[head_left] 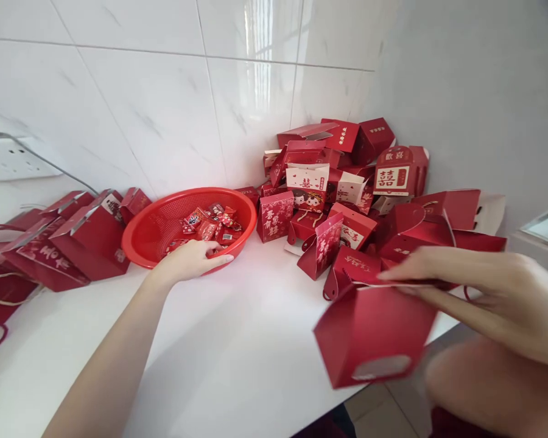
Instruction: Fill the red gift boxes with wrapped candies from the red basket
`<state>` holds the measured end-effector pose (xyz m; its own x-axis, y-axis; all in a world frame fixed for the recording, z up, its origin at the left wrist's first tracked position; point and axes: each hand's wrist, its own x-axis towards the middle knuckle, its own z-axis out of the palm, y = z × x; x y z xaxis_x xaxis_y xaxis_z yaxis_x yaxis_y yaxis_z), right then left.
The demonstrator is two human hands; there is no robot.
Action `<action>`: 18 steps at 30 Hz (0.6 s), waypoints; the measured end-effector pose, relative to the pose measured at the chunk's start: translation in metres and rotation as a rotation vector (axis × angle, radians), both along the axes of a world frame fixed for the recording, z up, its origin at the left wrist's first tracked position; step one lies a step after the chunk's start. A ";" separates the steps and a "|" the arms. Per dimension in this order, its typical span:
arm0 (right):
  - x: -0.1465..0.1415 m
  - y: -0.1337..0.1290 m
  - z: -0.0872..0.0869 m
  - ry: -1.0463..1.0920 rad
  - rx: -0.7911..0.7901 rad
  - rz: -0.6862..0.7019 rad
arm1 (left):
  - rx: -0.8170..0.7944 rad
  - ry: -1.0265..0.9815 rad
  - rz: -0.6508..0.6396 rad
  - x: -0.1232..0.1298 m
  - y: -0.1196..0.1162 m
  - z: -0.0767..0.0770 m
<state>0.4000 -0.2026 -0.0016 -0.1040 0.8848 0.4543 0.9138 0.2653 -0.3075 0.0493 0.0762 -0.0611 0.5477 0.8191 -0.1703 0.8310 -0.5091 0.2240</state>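
Observation:
A red plastic basket [139, 234] stands on the white table [219, 340] against the tiled wall, with red-wrapped sweets [206, 230] in it. My left hand [189, 261] reaches over the basket's near rim, its fingertips down among the sweets; whether they grip one is hidden. At the right, my right hand [479, 292] pinches the top edge of a red paper box [383, 334] between thumb and fingers. The box hangs slightly tilted over the table's front edge, a pale oval patch low on its side.
A pile of red gift boxes [305, 188] fills the back right corner. More red boxes [91, 237] with cord handles stand at the left. A white power strip [16, 159] with a cable is on the wall at the far left.

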 end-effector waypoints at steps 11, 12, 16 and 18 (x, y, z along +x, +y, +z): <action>-0.103 0.106 -0.064 0.335 0.050 0.509 | -0.068 -0.524 -0.513 0.025 -0.089 0.027; -0.108 0.109 -0.068 0.340 0.036 0.534 | -0.079 -0.503 -0.484 0.028 -0.096 0.028; -0.115 0.120 -0.061 0.382 -0.100 0.485 | -0.025 -0.446 -0.326 0.023 -0.091 0.034; -0.115 0.126 -0.048 0.380 -0.140 0.423 | -0.018 -0.431 -0.265 0.011 -0.080 0.038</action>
<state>0.2851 -0.0767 -0.0498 -0.3137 0.8563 0.4103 0.5562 0.5159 -0.6516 0.0600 -0.0037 -0.0227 0.7602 0.6413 0.1044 0.5038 -0.6832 0.5286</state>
